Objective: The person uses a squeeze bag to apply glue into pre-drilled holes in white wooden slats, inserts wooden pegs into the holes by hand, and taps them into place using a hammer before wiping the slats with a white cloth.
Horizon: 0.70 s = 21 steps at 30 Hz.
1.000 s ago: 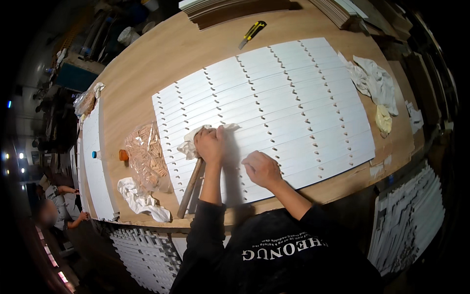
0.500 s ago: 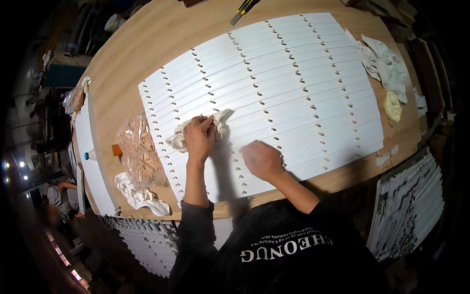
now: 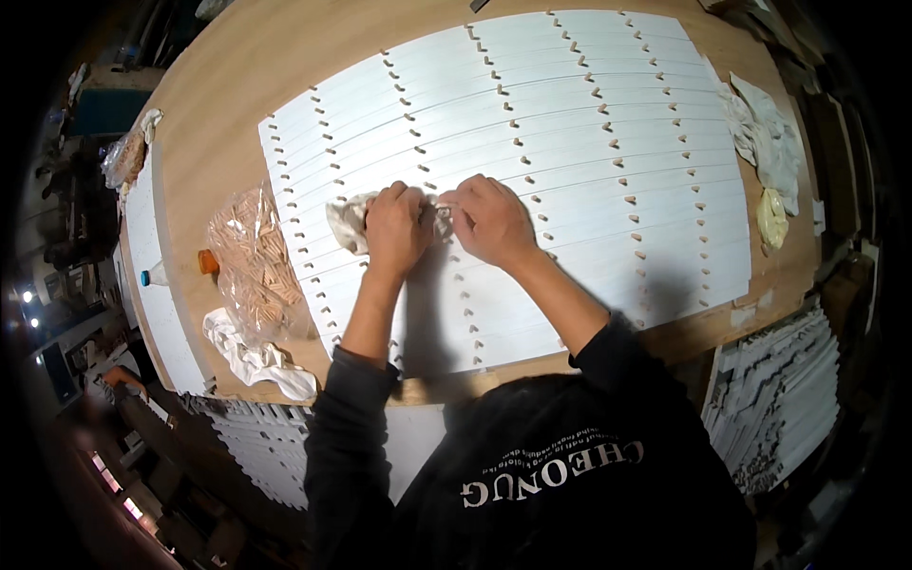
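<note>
My left hand (image 3: 395,228) is closed over a crumpled off-white cloth (image 3: 348,224), pressing it on the white boards. From the right, my right hand (image 3: 492,220) meets the cloth's other end, its fingertips pinched on the fabric close to the left hand. Beneath both hands lie narrow white boards (image 3: 560,123), side by side in one broad panel. Short wooden dowels (image 3: 518,142) stick up from them in several rows. My fingers hide part of the cloth and some dowels near it.
A clear plastic bag of loose dowels (image 3: 256,247) lies left of the panel, beside an orange cap (image 3: 207,261). White cloth (image 3: 256,356) rests at the near left. More rags (image 3: 765,133) and a yellowish one (image 3: 771,218) lie at right. Stacked white boards (image 3: 774,399) stand below the wooden table (image 3: 214,104).
My right hand has moved up and left from the bare boards onto the cloth. My left hand stays on the cloth. The whole view has shifted slightly.
</note>
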Motion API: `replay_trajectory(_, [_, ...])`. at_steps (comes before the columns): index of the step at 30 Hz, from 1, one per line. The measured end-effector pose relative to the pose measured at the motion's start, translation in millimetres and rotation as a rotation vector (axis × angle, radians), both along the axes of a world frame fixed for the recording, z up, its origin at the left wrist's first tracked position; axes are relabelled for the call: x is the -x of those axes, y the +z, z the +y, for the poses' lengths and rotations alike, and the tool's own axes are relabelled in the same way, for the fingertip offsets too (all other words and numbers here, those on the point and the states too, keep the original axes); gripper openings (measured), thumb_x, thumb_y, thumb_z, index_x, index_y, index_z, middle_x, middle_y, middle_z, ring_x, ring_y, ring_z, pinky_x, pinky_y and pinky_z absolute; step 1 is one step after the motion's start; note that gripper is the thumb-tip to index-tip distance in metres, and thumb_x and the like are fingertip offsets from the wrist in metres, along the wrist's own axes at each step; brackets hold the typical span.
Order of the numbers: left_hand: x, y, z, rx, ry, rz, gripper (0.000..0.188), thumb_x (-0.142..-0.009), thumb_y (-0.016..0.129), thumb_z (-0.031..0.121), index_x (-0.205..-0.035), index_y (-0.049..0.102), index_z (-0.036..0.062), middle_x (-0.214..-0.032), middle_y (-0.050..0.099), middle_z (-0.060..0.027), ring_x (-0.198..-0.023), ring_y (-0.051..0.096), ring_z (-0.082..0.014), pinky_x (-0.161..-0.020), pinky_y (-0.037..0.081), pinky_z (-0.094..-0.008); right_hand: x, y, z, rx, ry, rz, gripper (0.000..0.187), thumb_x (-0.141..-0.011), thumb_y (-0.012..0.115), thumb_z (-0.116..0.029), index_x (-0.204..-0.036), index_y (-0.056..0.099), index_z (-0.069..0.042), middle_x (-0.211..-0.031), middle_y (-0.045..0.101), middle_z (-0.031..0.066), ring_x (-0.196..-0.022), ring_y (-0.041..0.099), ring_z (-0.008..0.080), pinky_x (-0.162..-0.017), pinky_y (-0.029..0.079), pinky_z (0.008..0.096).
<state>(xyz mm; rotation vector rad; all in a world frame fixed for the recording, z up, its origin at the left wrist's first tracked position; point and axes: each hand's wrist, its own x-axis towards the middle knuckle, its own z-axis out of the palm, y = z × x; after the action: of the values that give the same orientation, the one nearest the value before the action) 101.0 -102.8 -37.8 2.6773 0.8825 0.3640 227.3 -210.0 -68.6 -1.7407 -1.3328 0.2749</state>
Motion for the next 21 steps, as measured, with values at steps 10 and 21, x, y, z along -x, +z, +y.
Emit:
replay_trajectory(10, [-7.6, 2.5, 24.3, 0.115, -0.187, 0.17, 0.012, -0.072, 0.063, 0.01, -0.075, 0.057, 0.0002, -0.076, 0.059, -0.0175, -0.074, 0.059, -0.0374, -0.065, 0.047, -0.0452, 1.2, -0.2, -2.4, -0.016, -0.051, 0.041, 0.015, -0.075, 0.063, -0.009, -0.088, 0.063, -0.014, -0.084, 0.057, 0.003, -0.073, 0.06, 0.0247, -0.064, 0.049, 0.0369])
replay_trajectory(21, [12.1, 12.9, 21.6, 0.117, -0.118, 0.005, 0.011, -0.07, 0.059, 0.002, -0.08, 0.057, 0.0002, -0.077, 0.061, -0.017, -0.074, 0.06, -0.0352, -0.067, 0.048, -0.0419, 4.8, 6.3, -3.9, 0.045, -0.119, 0.115, 0.017, -0.079, 0.062, -0.013, -0.095, 0.062, -0.016, -0.089, 0.059, 0.0016, -0.071, 0.061, 0.0222, -0.062, 0.05, 0.0353])
